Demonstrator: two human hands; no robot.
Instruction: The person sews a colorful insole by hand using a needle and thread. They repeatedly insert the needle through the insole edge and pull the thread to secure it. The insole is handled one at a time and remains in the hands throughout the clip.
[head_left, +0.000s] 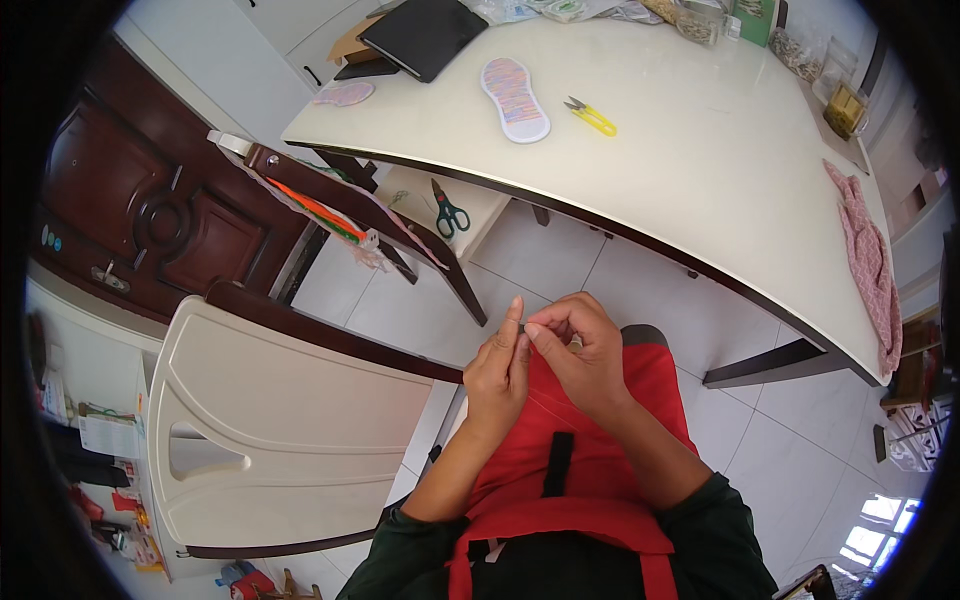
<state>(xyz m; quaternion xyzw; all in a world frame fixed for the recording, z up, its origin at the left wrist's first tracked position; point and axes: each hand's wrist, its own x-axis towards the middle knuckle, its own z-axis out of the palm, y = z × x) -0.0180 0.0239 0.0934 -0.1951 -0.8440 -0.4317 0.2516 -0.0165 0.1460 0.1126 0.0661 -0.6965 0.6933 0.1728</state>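
Over my lap, in front of a red apron, both hands meet at their fingertips. My right hand pinches something tiny and thin between thumb and index finger; it is too small to name. My left hand is right beside it, index finger pointing up and thumb close to the pinch. Whether the left fingers grip the same thing is hidden. A faint pale thread runs across the apron below the hands. On the white table ahead lie a colourfully stitched insole and yellow thread snips.
Left of me stands a cream-backed chair. Skeins of coloured thread hang on another chair, with green-handled scissors on its seat. The table holds a second insole, a black folder, jars and a pink cloth.
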